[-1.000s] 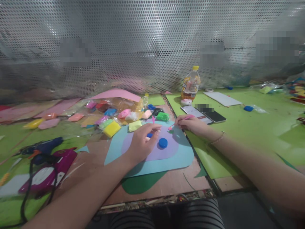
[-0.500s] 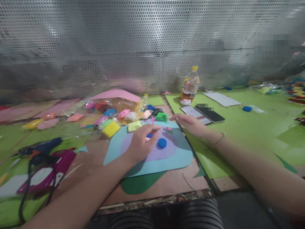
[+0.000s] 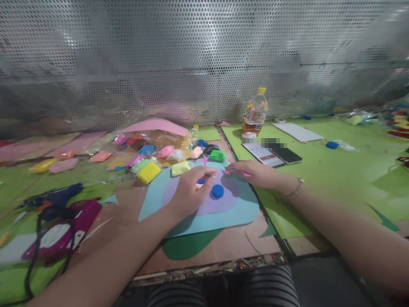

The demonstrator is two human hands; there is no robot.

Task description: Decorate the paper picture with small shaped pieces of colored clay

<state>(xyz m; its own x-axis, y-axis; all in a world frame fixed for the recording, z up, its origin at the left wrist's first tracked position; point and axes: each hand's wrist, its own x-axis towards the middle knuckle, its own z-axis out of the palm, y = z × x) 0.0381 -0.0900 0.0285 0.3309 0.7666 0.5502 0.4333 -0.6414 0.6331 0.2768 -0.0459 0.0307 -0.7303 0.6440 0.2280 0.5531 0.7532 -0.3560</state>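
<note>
My left hand [image 3: 191, 189] rests on a lilac paper shape [image 3: 212, 208] that lies on light blue card [image 3: 179, 228]. Its fingers are curled toward the thumb, and a bit of blue [image 3: 200, 181] shows in the gap; whether it is gripped is unclear. Right of that hand lies a round flat disc of blue clay [image 3: 217, 191]. My right hand [image 3: 254, 174] is closed over the sheet's far right edge, with a slim pink piece [image 3: 245, 173] showing under the fingers. Small pink and green bits [image 3: 227, 172] are at its fingertips. A pink pointed piece [image 3: 205, 160] stands out beyond my left fingers.
Packets of coloured clay [image 3: 149, 172] lie at the back left. A magenta glue gun [image 3: 76, 224] with a black cord is at the left. Two phones [image 3: 289, 155], a bottle [image 3: 255, 113] and a white board [image 3: 298, 132] are on the right. Green paper [image 3: 188, 247] sticks out in front.
My right hand has come down and toward me from beside the green packet, onto the sheet's edge. The pink piece under it now shows. My left hand has stayed in place.
</note>
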